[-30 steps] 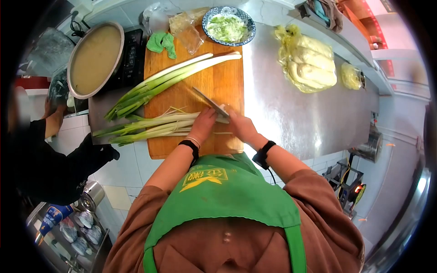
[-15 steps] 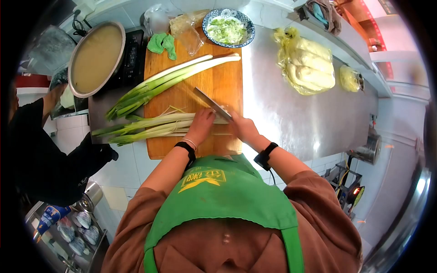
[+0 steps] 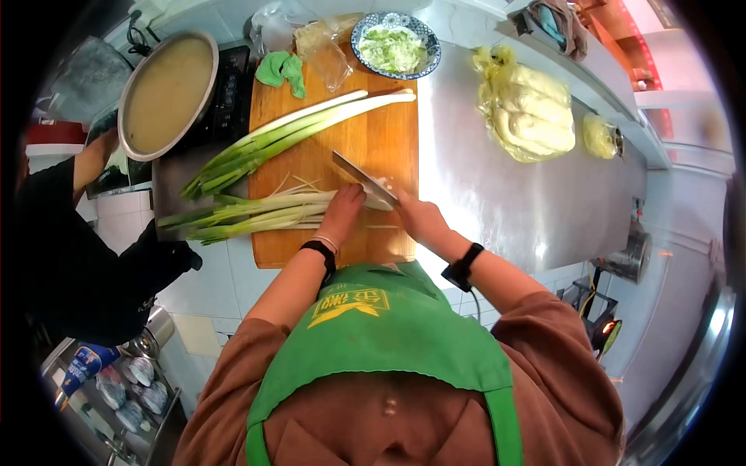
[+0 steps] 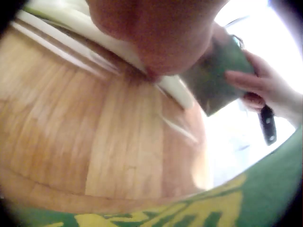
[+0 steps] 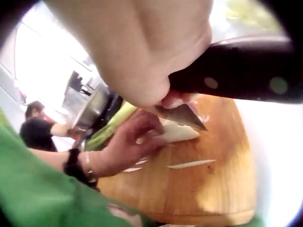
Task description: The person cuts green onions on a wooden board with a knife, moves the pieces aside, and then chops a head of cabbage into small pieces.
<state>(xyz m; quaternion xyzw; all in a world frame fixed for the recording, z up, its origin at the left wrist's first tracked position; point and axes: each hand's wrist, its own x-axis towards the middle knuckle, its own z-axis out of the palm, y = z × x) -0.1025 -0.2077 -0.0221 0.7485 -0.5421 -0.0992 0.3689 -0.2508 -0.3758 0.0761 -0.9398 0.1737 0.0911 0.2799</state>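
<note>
- We saw a wide pan (image 3: 167, 92) of pale broth at the far left; a green cloth (image 3: 281, 68) lay beside it
- We noted a patterned bowl (image 3: 395, 45) of chopped greens; yellow bagged dough (image 3: 528, 109) sat on the steel counter (image 3: 497, 194)
- We saw a person in black (image 3: 70, 256) at left
</note>
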